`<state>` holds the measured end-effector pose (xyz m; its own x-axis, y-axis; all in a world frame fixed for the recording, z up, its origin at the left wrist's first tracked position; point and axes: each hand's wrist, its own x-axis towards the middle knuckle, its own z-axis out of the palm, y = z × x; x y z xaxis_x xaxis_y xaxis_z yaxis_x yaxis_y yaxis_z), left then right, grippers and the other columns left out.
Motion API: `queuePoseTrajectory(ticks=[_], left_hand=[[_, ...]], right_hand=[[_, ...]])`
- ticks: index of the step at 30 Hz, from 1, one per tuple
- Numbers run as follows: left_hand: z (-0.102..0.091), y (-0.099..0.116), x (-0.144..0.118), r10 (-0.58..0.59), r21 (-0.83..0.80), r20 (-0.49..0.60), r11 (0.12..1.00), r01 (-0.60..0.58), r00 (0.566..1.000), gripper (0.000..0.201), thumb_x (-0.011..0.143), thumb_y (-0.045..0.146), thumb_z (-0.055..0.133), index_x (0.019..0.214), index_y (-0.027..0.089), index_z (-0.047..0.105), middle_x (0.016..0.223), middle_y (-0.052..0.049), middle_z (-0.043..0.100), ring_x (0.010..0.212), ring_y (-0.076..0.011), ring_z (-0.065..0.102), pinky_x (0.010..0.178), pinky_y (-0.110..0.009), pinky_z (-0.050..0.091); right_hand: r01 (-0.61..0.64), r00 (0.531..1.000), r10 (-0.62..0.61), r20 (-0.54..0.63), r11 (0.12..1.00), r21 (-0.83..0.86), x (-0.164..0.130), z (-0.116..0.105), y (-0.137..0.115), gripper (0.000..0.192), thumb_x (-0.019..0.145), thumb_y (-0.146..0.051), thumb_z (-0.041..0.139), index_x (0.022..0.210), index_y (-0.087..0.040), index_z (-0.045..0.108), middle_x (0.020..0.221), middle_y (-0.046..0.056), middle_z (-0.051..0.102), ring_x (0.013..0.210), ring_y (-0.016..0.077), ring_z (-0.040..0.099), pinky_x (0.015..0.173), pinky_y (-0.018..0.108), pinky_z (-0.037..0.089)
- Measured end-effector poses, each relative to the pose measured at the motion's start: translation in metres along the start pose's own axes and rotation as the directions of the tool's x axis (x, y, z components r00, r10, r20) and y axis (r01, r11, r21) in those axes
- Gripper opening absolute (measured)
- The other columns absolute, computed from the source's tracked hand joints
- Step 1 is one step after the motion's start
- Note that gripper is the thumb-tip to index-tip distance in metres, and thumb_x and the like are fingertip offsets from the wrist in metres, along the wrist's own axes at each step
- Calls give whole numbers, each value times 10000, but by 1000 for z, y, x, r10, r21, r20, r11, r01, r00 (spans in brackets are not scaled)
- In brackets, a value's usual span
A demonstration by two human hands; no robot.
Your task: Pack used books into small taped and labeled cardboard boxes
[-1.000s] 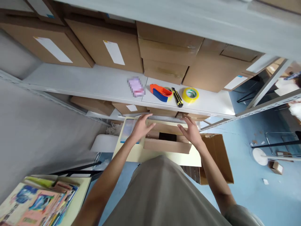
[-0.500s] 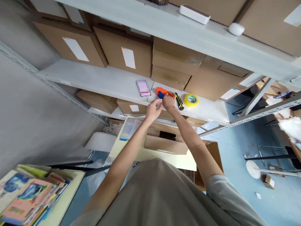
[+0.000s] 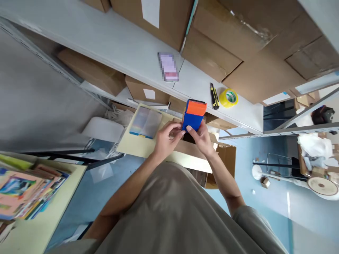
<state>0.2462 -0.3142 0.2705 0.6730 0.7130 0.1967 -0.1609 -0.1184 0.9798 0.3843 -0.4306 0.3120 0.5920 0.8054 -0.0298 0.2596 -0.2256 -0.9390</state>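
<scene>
Both bare arms reach forward from the lower part of the frame and meet near its centre. The left hand [image 3: 165,135] comes in from the lower left, forearm angled up and to the right, fingers curled with the tips pinching towards the other hand. The right hand [image 3: 201,137] rises from the lower right (a pale short sleeve shows at that shoulder), wrist bent a little inward, thumb and fingers closed in a grip. The two hands sit just beside each other, fingertips almost touching.
</scene>
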Motion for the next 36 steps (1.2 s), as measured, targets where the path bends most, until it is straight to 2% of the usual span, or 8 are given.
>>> queuePoseTrajectory(ticks=[5,9,12,15,17,23,30,36], left_hand=[[-19,-1,-11,0,43,-56,999,2,998,340,1044,601,814,1041,261,823,1060,-63,831,943,-222,780,926,-366,668],[-42,3,-11,-18,-11,78,1000,19,997,301,1030,563,839,1005,264,828,1017,-62,823,925,-229,774,909,-368,666],[-70,0,3,-123,-104,154,985,140,980,381,978,624,878,1101,264,856,1067,-84,822,982,-260,790,919,-391,673],[-95,-9,25,-258,-250,271,911,327,927,640,935,809,831,1207,231,876,1126,-131,828,1058,-311,806,910,-412,680],[-105,-16,38,-303,-298,341,863,408,890,708,912,855,826,1179,203,888,1112,-146,836,1045,-320,807,880,-405,675],[-92,-27,48,-334,-425,414,752,504,847,519,839,709,984,971,217,887,922,-72,825,824,-232,742,730,-340,617],[-80,-43,37,-391,-462,406,692,554,826,506,800,693,1001,839,221,822,780,-36,757,715,-189,685,632,-310,549],[-63,-62,11,-514,-508,286,633,583,808,421,800,611,957,842,233,777,814,-32,771,673,-168,652,578,-295,500]], right_hand=[[-41,999,42,18,999,-16,-5,23,-6,742,1022,-933,613,1399,-295,579,1326,108,762,1215,303,737,1132,495,639],[-54,998,57,31,995,-89,-8,29,-13,689,1039,-903,620,1307,-269,590,1281,119,762,1155,303,741,1076,491,643],[-75,993,94,76,973,-220,-11,20,-23,661,1027,-881,667,1262,-266,607,1214,100,767,1079,293,735,981,461,644],[-76,979,134,152,938,-337,-12,3,-41,623,1015,-832,732,1261,-268,632,1166,84,769,1004,281,728,882,434,634],[-75,964,172,202,907,-415,-13,-7,-55,584,1010,-795,764,1244,-271,649,1116,73,762,946,272,714,827,426,622],[-106,907,314,280,814,-572,-10,-12,-90,492,1012,-739,791,1161,-286,668,974,39,727,817,255,655,689,407,552],[-121,833,455,316,707,-697,6,-7,-110,470,1018,-710,783,1102,-255,703,923,31,741,760,221,658,666,367,484],[-152,761,571,309,620,-770,32,3,-114,579,1040,-817,696,958,-244,706,811,27,735,707,194,643,632,339,436]])
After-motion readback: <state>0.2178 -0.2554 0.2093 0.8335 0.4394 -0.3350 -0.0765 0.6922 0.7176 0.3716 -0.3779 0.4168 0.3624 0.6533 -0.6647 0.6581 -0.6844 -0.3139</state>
